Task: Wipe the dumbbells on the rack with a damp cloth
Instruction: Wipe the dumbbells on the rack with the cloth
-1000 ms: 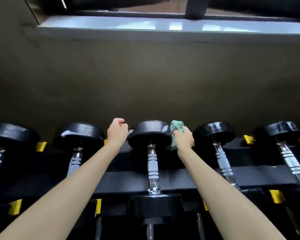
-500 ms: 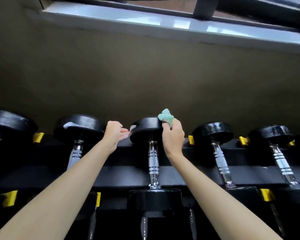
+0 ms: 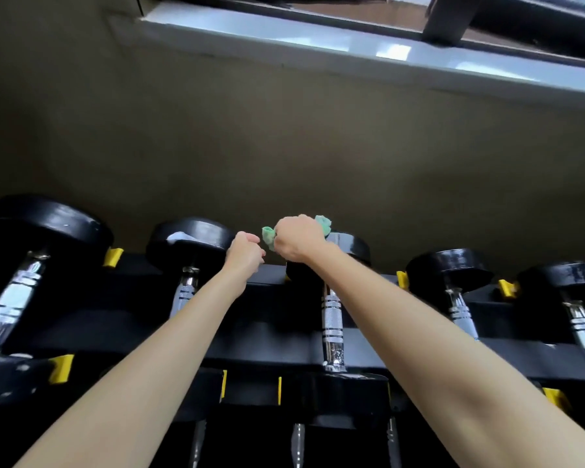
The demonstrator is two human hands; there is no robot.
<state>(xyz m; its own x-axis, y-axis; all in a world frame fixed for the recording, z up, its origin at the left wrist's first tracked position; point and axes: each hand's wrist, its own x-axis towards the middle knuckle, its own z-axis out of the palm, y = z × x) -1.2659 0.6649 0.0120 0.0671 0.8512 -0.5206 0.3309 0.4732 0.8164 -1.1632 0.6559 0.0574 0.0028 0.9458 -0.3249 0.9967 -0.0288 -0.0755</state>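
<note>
Bunching the green cloth [image 3: 323, 223] in my right hand [image 3: 298, 238], I've got it pressed on the top of the far head of the middle dumbbell [image 3: 351, 247]. A tuft pokes out on each side of my fist, which grips the wad tightly and covers most of that head's crown. My left hand [image 3: 245, 253] is curled into a fist with nothing in it that I can see. It sits just beside the cloth's loose left end, and I can't tell whether they touch.

The dumbbell lies in its cradle on the black rack [image 3: 267, 346], with its knurled chrome handle [image 3: 331, 319] running back toward me to the near head. The next dumbbell to the left [image 3: 196, 236] carries a pale smear on top, so I'd judge it unwiped.

What could go wrong from here is mostly my own doing. With the cloth wadded this small, only a patch of it meets the rubber, so I could sweep over the crown and miss the rim and the wall-facing side. I'm also reaching up at arm's length, and a hard sideways push could rock the weight in its cradle. My left knuckles are close between the two heads — a bad place if it shifts. Wet chrome would be slippery too.
</note>
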